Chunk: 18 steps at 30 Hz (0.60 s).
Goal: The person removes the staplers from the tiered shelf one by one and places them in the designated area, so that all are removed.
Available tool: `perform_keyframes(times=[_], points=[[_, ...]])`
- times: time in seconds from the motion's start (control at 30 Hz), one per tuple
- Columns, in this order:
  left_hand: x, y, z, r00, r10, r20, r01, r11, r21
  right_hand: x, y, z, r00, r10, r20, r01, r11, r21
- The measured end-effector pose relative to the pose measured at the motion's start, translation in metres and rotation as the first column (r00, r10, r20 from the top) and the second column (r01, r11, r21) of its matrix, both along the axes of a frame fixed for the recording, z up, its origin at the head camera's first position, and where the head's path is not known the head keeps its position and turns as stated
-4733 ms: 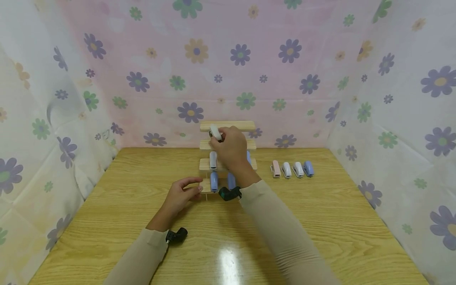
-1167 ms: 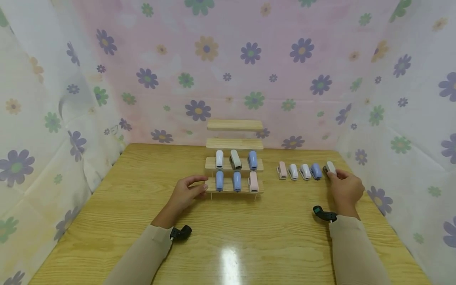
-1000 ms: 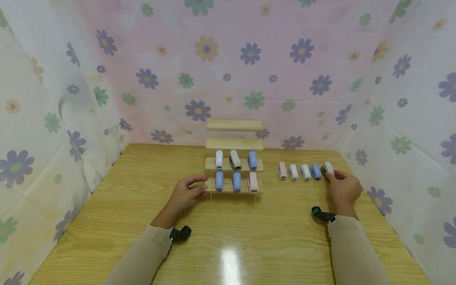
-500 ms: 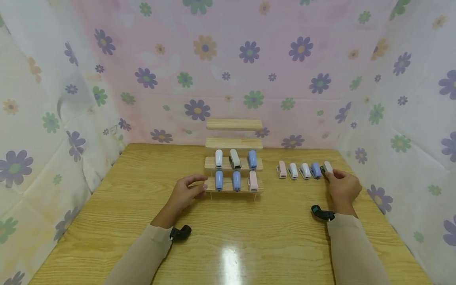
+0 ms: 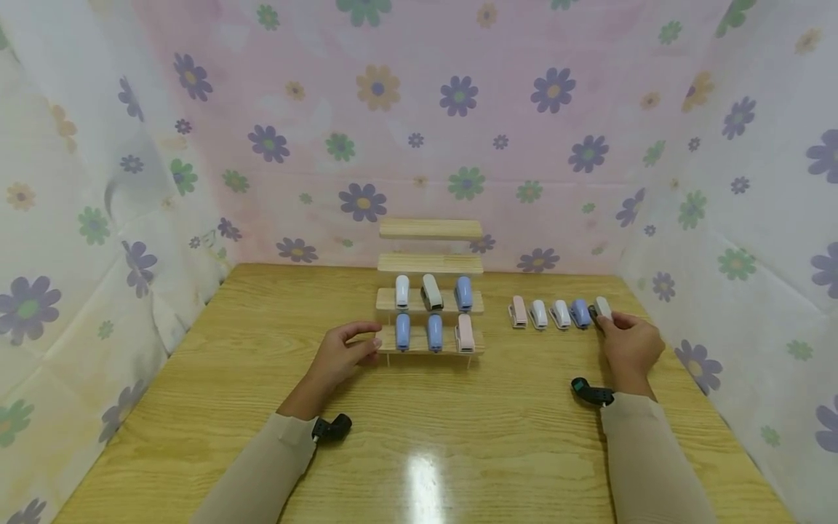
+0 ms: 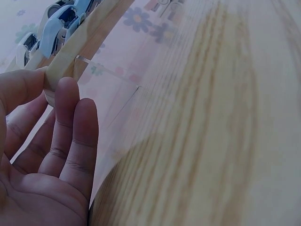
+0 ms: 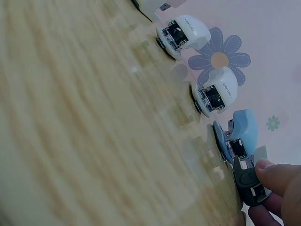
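A small grey-white stapler with a dark base stands on the table at the right end of a row of staplers. My right hand pinches it; in the right wrist view the thumb lies on the stapler, close beside a blue stapler. At the middle is a wooden tiered stand. My left hand pinches the left end of its lowest board between thumb and index finger. Blue staplers and a pink one sit on that tier; white, grey-white and blue ones sit above.
Left of the held stapler, the table row has a pink stapler, two white ones and a blue one. The two upper boards carry no staplers. Flowered cloth encloses the table's back and sides.
My right hand has carried the grey-white stapler from over the stand's upper tiers to the row's right end, then shifted slightly left. Lately it stays still. My left hand keeps its place at the stand.
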<state>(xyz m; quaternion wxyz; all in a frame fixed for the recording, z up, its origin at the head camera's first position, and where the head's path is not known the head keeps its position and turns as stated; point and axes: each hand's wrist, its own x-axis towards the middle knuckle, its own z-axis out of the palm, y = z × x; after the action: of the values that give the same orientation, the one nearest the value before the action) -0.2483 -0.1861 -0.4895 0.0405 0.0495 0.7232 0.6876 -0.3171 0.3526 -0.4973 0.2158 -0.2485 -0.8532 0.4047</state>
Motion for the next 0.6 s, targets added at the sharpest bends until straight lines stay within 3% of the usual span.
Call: perform_keyframes(times=[0.6], points=[[-0.0002,-0.0005,-0.0004,1.0,-0.007,-0.012,0.007,1.0,-0.006,0.0019,-0.0031,-0.0023,0.999,0.009,-0.033,-0.008,1.0,0.019]])
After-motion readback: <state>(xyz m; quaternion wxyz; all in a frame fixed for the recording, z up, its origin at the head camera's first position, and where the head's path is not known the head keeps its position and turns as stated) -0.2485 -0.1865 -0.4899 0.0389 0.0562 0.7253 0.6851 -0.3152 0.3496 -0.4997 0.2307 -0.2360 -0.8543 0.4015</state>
